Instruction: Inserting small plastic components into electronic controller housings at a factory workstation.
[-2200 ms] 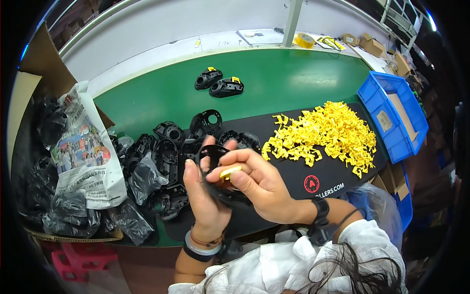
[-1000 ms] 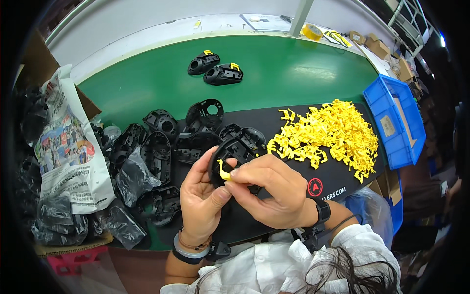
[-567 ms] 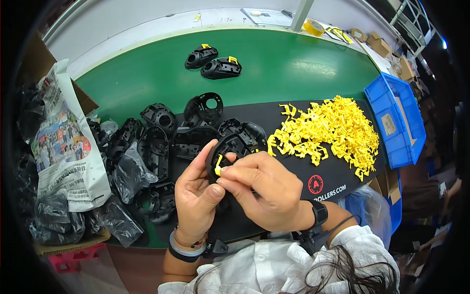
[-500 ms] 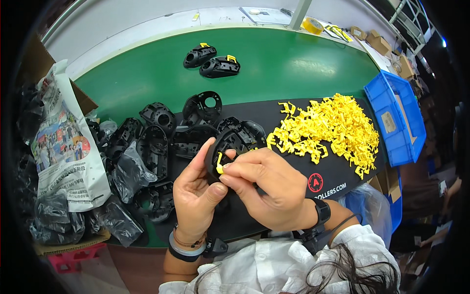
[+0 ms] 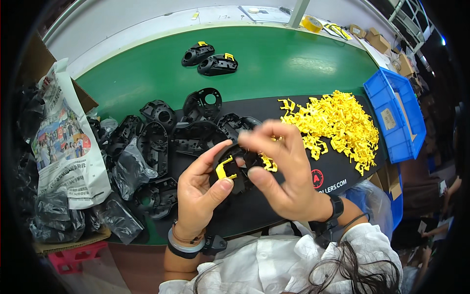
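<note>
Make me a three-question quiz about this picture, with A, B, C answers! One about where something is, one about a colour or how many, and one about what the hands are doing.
1. Where is the blue bin?
A. right of the yellow pile
B. on the newspaper
C. under the hands

2. How many black parts with yellow clips lie by themselves at the far side of the green mat?
A. five
B. two
C. none

3. What is the left hand doing?
A. lying flat on the mat
B. holding a black part with a yellow clip in it
C. holding the newspaper

Answers:
1 A: the bin sits past the pile of yellow clips, at the right edge.
2 B: one finished part and another lie side by side.
3 B: its thumb and fingers grip the black part, with the yellow clip showing; the right hand is at the same part.
</note>
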Tool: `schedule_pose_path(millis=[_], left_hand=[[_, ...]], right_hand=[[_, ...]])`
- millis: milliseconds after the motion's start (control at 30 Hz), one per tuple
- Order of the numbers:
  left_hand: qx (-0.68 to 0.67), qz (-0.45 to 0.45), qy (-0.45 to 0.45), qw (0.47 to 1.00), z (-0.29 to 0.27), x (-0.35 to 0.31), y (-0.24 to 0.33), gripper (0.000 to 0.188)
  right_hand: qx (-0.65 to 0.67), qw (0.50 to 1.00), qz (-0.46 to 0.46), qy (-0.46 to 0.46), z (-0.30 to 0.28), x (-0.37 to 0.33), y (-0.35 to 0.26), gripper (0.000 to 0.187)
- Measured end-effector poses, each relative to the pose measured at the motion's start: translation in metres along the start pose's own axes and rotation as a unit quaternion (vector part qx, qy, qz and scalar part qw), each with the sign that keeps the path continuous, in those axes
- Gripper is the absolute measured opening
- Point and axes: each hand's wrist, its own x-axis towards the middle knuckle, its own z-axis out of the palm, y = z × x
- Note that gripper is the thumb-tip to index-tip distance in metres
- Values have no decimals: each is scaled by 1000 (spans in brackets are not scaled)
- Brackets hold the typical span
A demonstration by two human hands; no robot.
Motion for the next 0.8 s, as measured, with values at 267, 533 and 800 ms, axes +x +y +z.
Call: schedule_pose_path(millis=[267,533,800], left_hand=[[82,-43,32,995,10,-3,5,41],[311,72,151,936,5,5,-6,74],[505,127,49,852,19,-20,30,46]], right_hand=[[124,963,200,-134,9,8,4,21],[153,961,232,9,-4,70,110,26],[-52,928,357,88,37,143,221,44]])
